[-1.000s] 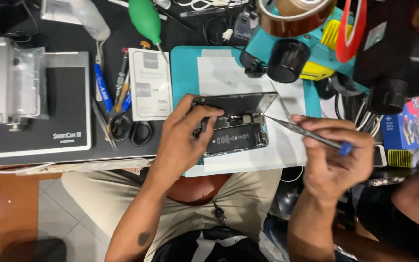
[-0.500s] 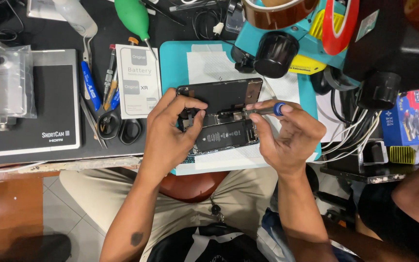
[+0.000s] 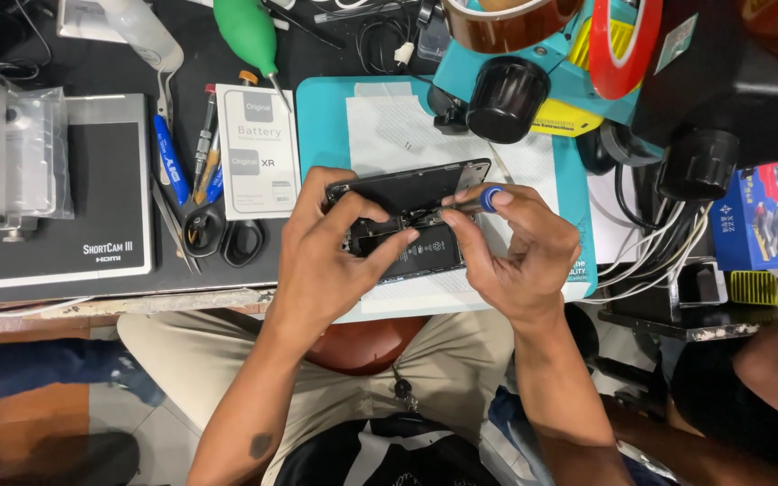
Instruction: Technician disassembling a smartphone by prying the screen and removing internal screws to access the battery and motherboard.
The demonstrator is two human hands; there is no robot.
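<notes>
Centrally: opened phone (image 3: 407, 225), dark rectangular body with its screen panel lifted along the upper edge, black battery and internal parts exposed; lies on a white sheet over a teal mat (image 3: 321, 117) at mid-frame, close to the near edge of the worktop (image 3: 119, 54).

Left hand (image 3: 326, 256): fingers curled over the phone's left end, thumb and forefinger pressing on the frame, clamped on the body.

Right hand (image 3: 520, 247): fingers pinched together on a slim screwdriver (image 3: 474, 200) with a blue cap, its tip down among the phone's internals.

Left of mat, touching or just beside it: white battery box (image 3: 258, 148); black-handled scissors (image 3: 218, 238); several pens and small tools in a row. Far left: flat grey device case (image 3: 92, 207) under a clear plastic bag.

Upper frame: green air blower (image 3: 249, 36); rolls of tape, amber and red; black knobs of a teal microscope stand (image 3: 569, 85), crowding the mat's upper right corner.

Right edge: bundled white cables (image 3: 650, 243), blue carton.

Open room: bare strip of white sheet above the phone; little space on either side.
</notes>
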